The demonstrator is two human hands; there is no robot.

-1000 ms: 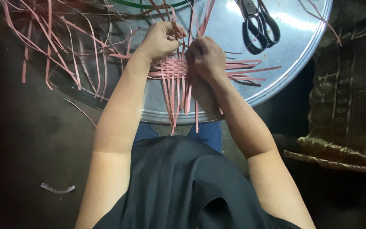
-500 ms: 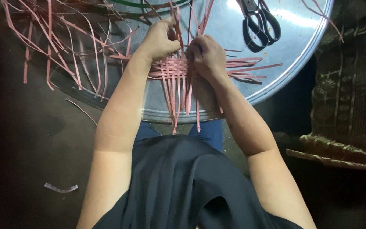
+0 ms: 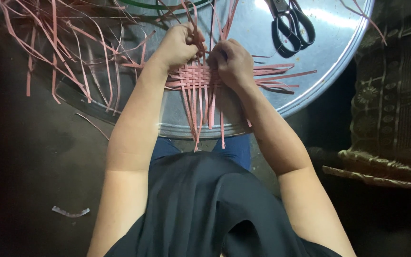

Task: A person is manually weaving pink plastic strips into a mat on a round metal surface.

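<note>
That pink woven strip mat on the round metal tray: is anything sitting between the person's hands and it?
Nothing visible does. The left hand and right hand both rest directly on the pink woven strip mat on the round metal tray. The black-handled scissors lie apart, off to the right, and the loose pink strips to the left.
</note>
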